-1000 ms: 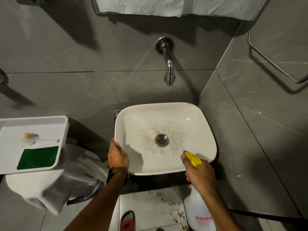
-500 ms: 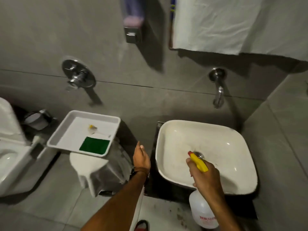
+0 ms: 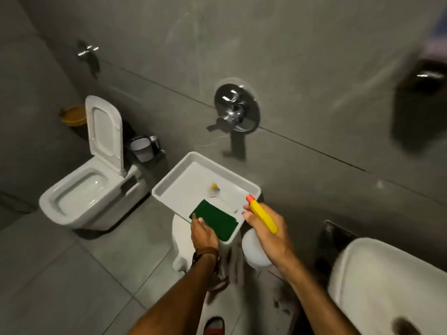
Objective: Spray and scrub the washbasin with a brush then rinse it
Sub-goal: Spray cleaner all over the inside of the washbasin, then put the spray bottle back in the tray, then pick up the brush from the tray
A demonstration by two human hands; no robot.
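1. Reaching toward the white rectangular plastic tray [image 3: 169, 187], the left hand [image 3: 204, 234] hovers with loosely spread fingers, holding nothing, at the edge of the flat green scouring pad [image 3: 216, 221].
2. Gripping the white plastic spray bottle with the yellow trigger head [image 3: 262, 217], the right hand [image 3: 268, 235] stays wrapped round its neck, just beside the tray.
3. I judge spraying finished and tool-fetching underway; next, the small white-bristled brush with the yellow tip [image 3: 213, 189], lying deeper in the tray, needs picking up.
4. Half a second ago the white ceramic washbasin [image 3: 377, 281] sat centred under the bottle; now it lies at lower right, well apart from both hands.
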